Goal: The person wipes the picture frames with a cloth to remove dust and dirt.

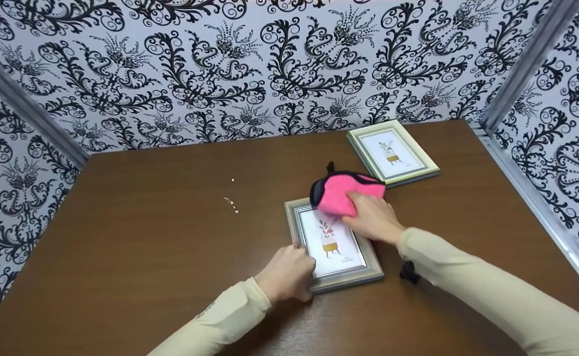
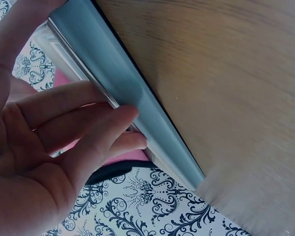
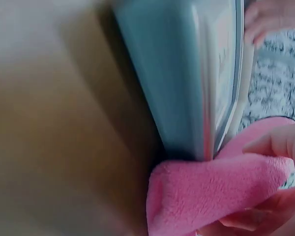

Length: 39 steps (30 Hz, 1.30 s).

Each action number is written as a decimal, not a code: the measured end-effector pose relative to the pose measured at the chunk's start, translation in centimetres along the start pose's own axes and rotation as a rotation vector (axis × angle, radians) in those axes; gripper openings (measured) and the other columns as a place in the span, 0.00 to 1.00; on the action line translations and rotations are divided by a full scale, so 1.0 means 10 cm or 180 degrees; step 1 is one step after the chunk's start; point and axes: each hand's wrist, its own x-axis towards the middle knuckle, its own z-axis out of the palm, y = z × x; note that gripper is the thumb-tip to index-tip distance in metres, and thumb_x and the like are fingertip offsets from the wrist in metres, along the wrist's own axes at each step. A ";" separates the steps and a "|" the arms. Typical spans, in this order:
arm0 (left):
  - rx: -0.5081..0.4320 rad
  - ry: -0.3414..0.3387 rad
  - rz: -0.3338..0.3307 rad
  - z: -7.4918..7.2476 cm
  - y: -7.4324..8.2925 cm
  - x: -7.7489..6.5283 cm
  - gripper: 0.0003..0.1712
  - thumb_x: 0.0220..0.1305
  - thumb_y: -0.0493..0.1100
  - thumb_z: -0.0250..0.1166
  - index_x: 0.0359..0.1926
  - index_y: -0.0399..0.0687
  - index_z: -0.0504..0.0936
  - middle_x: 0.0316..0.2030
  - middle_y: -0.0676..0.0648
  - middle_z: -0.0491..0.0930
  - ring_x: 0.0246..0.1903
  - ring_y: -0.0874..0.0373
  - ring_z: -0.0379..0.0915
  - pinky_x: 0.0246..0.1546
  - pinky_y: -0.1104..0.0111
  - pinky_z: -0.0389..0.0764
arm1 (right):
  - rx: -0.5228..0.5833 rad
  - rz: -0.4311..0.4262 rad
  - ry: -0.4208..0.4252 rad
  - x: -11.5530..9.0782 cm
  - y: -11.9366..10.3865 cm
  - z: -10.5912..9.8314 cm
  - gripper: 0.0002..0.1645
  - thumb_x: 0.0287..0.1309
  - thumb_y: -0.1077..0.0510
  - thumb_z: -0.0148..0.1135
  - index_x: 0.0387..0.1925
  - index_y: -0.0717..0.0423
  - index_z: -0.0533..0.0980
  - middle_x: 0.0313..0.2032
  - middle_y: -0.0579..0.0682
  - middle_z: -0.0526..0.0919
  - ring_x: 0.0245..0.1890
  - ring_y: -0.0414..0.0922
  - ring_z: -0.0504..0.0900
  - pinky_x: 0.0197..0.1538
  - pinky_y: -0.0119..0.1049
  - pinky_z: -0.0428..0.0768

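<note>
Left hand [image 1: 289, 272] pinches picture frame [image 1: 341, 249] at left side; right hand [image 1: 372, 217] grips pink cloth [image 1: 339, 194] (over far corner)

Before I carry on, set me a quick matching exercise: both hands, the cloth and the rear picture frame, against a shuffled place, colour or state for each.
Things:
1. Left hand
2. Right hand
3. Cloth
4. Rear picture frame

Descriptions:
A. Pink with dark edging
B. Lying toward the back wall, touched by neither hand
C. Gripping the left side of the front picture frame
D. Holding the cloth

Pairs: 1-C, 2-D, 3-A, 4-B
</note>
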 end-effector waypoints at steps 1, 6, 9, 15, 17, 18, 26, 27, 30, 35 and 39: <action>-0.0018 0.0003 0.0000 -0.01 0.01 0.00 0.19 0.29 0.52 0.79 0.15 0.53 0.76 0.17 0.54 0.74 0.21 0.59 0.69 0.23 0.66 0.78 | -0.0013 0.0028 -0.0003 0.04 0.01 -0.01 0.38 0.51 0.56 0.63 0.63 0.68 0.67 0.56 0.65 0.76 0.42 0.62 0.81 0.45 0.58 0.77; -0.0050 0.0031 0.0010 -0.02 0.01 -0.02 0.19 0.30 0.52 0.79 0.16 0.52 0.76 0.18 0.53 0.73 0.21 0.58 0.68 0.23 0.66 0.78 | -0.0039 0.0084 0.0028 0.09 0.05 -0.04 0.37 0.51 0.55 0.61 0.63 0.64 0.69 0.56 0.63 0.76 0.46 0.62 0.79 0.45 0.60 0.75; -0.0142 0.0043 -0.0024 -0.01 0.01 -0.04 0.20 0.31 0.54 0.80 0.16 0.51 0.78 0.21 0.52 0.74 0.24 0.57 0.71 0.26 0.65 0.80 | 0.0008 0.0010 0.0067 0.06 0.09 -0.03 0.36 0.51 0.56 0.60 0.63 0.64 0.69 0.56 0.63 0.77 0.42 0.61 0.80 0.45 0.59 0.76; -0.0505 0.0077 -0.0088 0.02 -0.05 -0.07 0.24 0.35 0.58 0.80 0.23 0.47 0.80 0.29 0.50 0.75 0.33 0.53 0.76 0.31 0.62 0.81 | 0.0001 -0.0237 0.0160 -0.02 0.16 -0.01 0.32 0.56 0.59 0.59 0.62 0.67 0.70 0.57 0.63 0.76 0.45 0.62 0.80 0.47 0.59 0.76; -0.0845 0.0029 -0.0131 0.00 -0.11 -0.06 0.22 0.40 0.56 0.79 0.26 0.45 0.83 0.28 0.50 0.76 0.30 0.57 0.74 0.27 0.66 0.79 | 0.0018 -0.0301 0.0153 -0.05 0.17 -0.01 0.31 0.57 0.60 0.58 0.61 0.68 0.70 0.58 0.64 0.75 0.50 0.62 0.78 0.51 0.59 0.74; -0.1049 0.0006 -0.0172 -0.01 -0.15 -0.05 0.20 0.44 0.54 0.78 0.29 0.43 0.84 0.28 0.51 0.78 0.27 0.59 0.72 0.26 0.67 0.78 | 0.0034 -0.0332 0.0144 -0.07 0.17 -0.01 0.30 0.58 0.60 0.58 0.61 0.69 0.69 0.58 0.64 0.75 0.51 0.62 0.78 0.52 0.58 0.74; -0.1391 0.0558 -0.0797 0.09 -0.56 0.10 0.05 0.57 0.37 0.66 0.33 0.38 0.83 0.28 0.43 0.82 0.26 0.48 0.80 0.26 0.57 0.81 | 0.0027 -0.0503 0.0042 -0.30 0.20 -0.01 0.30 0.59 0.60 0.59 0.62 0.69 0.69 0.61 0.64 0.72 0.61 0.59 0.70 0.60 0.55 0.68; -0.1313 0.0622 -0.0913 0.12 -0.61 0.13 0.05 0.57 0.36 0.66 0.34 0.37 0.81 0.29 0.41 0.81 0.26 0.44 0.80 0.25 0.55 0.81 | -0.0025 -0.0530 0.0036 -0.33 0.20 -0.01 0.30 0.58 0.60 0.60 0.62 0.68 0.69 0.61 0.64 0.71 0.61 0.60 0.70 0.60 0.56 0.68; -0.1185 0.0679 -0.1261 0.16 -0.71 0.24 0.12 0.56 0.34 0.66 0.42 0.34 0.78 0.35 0.35 0.78 0.28 0.35 0.79 0.26 0.50 0.81 | -0.0231 -0.0607 -0.0012 -0.43 0.19 0.01 0.30 0.58 0.59 0.61 0.62 0.66 0.70 0.63 0.64 0.69 0.61 0.61 0.70 0.58 0.58 0.70; -0.1267 0.0533 -0.1563 0.20 -0.84 0.42 0.12 0.55 0.33 0.67 0.40 0.33 0.78 0.35 0.34 0.76 0.32 0.34 0.78 0.31 0.49 0.81 | -0.0533 -0.0766 -0.0053 -0.57 0.16 0.02 0.31 0.59 0.56 0.62 0.63 0.63 0.70 0.64 0.64 0.67 0.59 0.63 0.71 0.56 0.60 0.70; -0.1332 0.0459 -0.1654 0.21 -0.90 0.53 0.06 0.54 0.33 0.67 0.34 0.36 0.80 0.34 0.38 0.78 0.35 0.38 0.79 0.35 0.51 0.80 | -0.0689 -0.0958 0.0089 -0.64 0.17 0.03 0.31 0.58 0.57 0.63 0.62 0.63 0.71 0.63 0.64 0.69 0.58 0.63 0.72 0.57 0.58 0.71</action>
